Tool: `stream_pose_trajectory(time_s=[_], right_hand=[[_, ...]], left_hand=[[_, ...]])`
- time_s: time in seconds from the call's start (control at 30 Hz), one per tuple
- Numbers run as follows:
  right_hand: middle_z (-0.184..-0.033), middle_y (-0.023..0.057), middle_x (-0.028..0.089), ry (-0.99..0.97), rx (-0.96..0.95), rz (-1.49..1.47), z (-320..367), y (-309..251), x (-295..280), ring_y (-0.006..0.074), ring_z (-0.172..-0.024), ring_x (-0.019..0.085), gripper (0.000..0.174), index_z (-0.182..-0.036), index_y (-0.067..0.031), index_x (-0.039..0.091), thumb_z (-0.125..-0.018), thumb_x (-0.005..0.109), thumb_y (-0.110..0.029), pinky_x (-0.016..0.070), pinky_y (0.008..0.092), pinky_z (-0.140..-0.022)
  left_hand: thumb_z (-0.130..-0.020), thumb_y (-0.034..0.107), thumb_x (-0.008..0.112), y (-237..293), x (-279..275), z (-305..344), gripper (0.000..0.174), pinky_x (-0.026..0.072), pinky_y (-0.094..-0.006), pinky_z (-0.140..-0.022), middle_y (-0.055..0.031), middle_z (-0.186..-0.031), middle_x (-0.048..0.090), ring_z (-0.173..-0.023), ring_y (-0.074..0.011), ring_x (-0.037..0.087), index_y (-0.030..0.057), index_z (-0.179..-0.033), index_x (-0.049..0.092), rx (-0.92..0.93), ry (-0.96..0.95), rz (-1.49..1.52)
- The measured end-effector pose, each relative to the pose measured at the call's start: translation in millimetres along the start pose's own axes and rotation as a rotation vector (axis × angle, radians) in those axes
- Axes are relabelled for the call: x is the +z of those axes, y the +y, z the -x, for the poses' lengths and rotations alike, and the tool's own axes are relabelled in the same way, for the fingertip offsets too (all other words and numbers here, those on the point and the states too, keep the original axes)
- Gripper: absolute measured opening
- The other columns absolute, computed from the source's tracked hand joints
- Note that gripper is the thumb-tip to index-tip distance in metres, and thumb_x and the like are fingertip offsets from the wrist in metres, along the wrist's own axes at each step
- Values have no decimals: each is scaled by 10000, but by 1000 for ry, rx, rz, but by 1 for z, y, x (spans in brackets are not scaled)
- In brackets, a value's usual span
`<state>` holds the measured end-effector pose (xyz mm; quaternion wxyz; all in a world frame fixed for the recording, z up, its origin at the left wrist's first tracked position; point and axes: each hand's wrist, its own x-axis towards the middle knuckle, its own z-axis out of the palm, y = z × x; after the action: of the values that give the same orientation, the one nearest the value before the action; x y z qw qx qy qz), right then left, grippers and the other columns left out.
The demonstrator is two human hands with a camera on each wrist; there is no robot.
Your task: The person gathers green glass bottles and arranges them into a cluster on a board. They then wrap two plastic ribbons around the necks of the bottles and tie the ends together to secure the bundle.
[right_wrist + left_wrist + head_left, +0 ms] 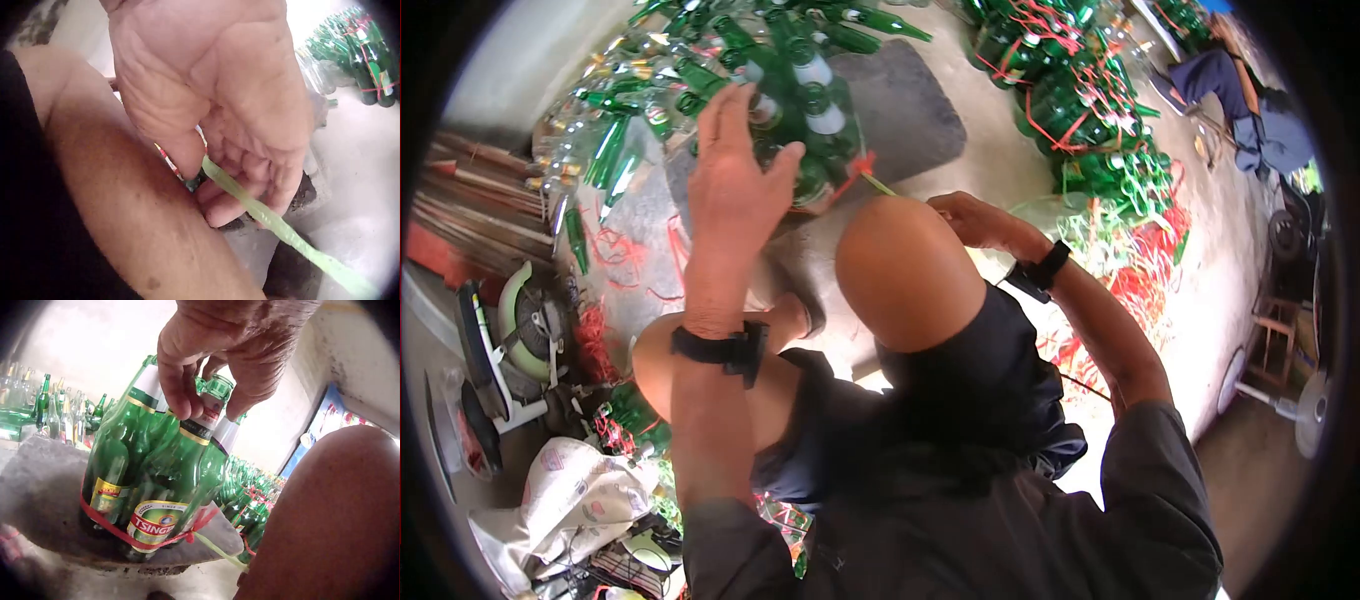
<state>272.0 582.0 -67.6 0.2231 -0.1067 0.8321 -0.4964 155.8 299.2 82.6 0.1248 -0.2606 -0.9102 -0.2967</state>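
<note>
A bundle of green beer bottles (164,487) stands upright on a dark slab (37,481). Round its lower part runs a red plastic strap (112,528), knotted at the front. My left hand (234,347) reaches over from above, thumb and fingers on either side of one bottle's neck (201,419); in the head view this hand (735,190) hides part of the bundle. From the knot a pale green strip (219,550) leads toward my right knee. Beside that knee my right hand (219,106) pinches the green strip (275,222) between thumb and curled fingers, its loose length trailing out below.
Many loose bottles (615,110) crowd the floor at the far left. More green bottles bound with red strips (1070,90) stand at the right, beside a heap of red and green strips (1135,270). My bare knee (910,270) rises between the hands. A wheeled thing (515,340) sits at left.
</note>
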Motion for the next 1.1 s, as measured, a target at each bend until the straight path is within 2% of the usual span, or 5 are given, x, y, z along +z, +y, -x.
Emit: stream_pose_trajectory(time_s=[0.1, 0.33, 0.57, 0.77, 1.1], right_hand=[[-922, 51, 690, -32, 236, -13, 11, -10, -3, 115, -868, 626, 295, -1082, 5, 672, -997, 605, -270, 503, 294, -730], [-915, 78, 696, 7, 141, -301, 27, 10, -9, 139, -840, 673, 270, -1063, 27, 674, -989, 579, -216, 554, 298, -760], [-820, 71, 690, 141, 136, -563, 48, -23, -28, 131, -689, 668, 289, -1083, 39, 699, -927, 633, -194, 530, 256, -590], [-809, 27, 641, 57, 271, -266, 72, -47, -45, 93, -673, 555, 305, -1032, 4, 688, -993, 620, -290, 450, 275, -564], [-735, 0, 621, 167, 81, -165, 95, -76, -56, 99, -719, 560, 324, -887, -7, 708, -986, 577, -286, 462, 288, -664]], left_hand=[[-826, 164, 781, -1, 0, 0, 679, 425, -433, -1112, -210, -1457, 490, -1341, -372, 499, 34, -1426, 493, 20, -18, 13], [-833, 158, 763, -4, -1, 0, 657, 413, -444, -1116, -227, -1452, 493, -1353, -397, 473, 18, -1418, 497, 111, 1, -27], [-892, 135, 789, 9, -9, 7, 599, 518, -250, -645, -144, -1392, 512, -906, -140, 612, 34, -1419, 522, 24, 110, 45], [-935, 139, 761, 7, -18, 11, 468, 447, -212, -574, -76, -1244, 584, -675, -52, 539, -8, -1336, 570, -87, 173, 161], [-973, 93, 708, 11, -5, 22, 303, 448, -203, -581, -4, -976, 692, -727, -38, 559, -17, -1247, 640, -25, 35, 559]])
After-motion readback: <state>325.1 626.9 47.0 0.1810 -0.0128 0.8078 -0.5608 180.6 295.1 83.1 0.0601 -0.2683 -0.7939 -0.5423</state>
